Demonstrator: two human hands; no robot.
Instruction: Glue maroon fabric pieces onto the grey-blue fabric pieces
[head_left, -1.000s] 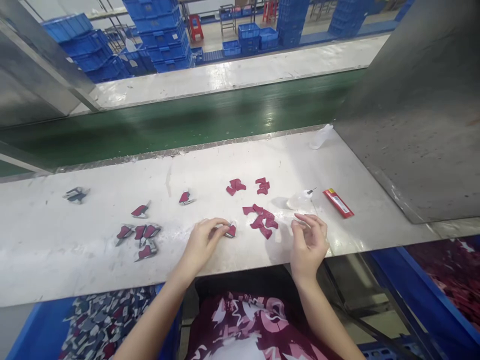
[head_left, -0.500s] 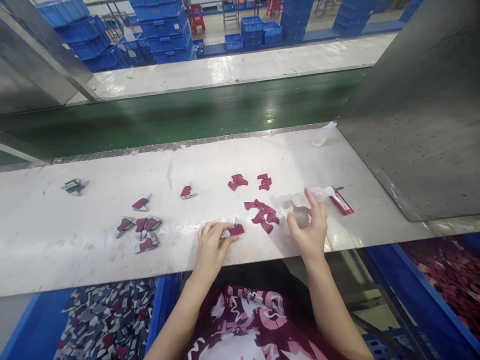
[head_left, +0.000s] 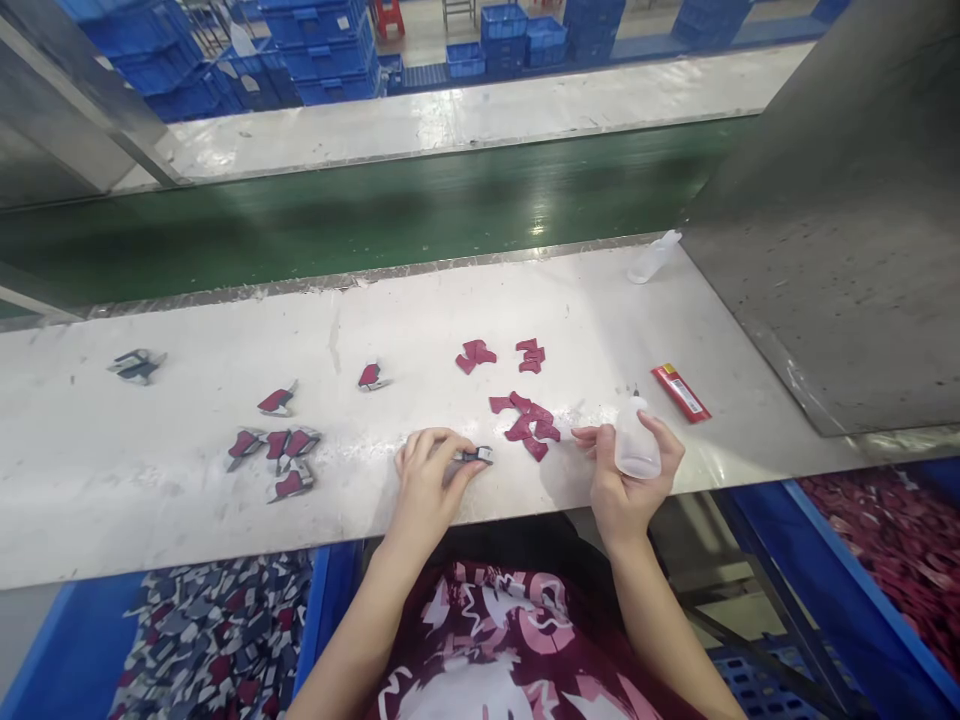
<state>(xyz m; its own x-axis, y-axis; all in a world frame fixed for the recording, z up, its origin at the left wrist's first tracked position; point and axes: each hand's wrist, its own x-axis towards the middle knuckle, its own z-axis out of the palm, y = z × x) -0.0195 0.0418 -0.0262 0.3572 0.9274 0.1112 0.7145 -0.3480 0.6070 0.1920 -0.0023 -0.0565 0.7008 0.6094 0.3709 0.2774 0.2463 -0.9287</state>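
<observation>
My left hand point(head_left: 429, 478) pinches a small dark grey and white piece point(head_left: 480, 455) between thumb and fingertips, just above the white worktop point(head_left: 187, 420). Much of that piece is hidden by the fingers. In my right hand point(head_left: 626, 500) is a translucent white squeeze bottle point(head_left: 637, 445), its thin needle tip pointing away from me. Between the hands, a little farther off, lies a loose group of flat dark-red pieces point(head_left: 525, 425). Two smaller heaps of red pieces point(head_left: 475, 355) lie behind it. Left of my left hand are several grey-and-white pieces with red faces point(head_left: 291, 483).
A red packet point(head_left: 681, 393) lies right of the bottle. Another translucent bottle point(head_left: 654, 257) stands by the metal panel point(head_left: 840, 230). Behind the worktop runs a green belt point(head_left: 337, 240). Blue bins point(head_left: 319, 600) below the front edge hold many pieces. A lone grey piece point(head_left: 137, 365) lies far left.
The piece in my left hand has turned from its red face to a grey-and-white side. The bottle in my right hand has swung from lying sideways and blurred to pointing away from me.
</observation>
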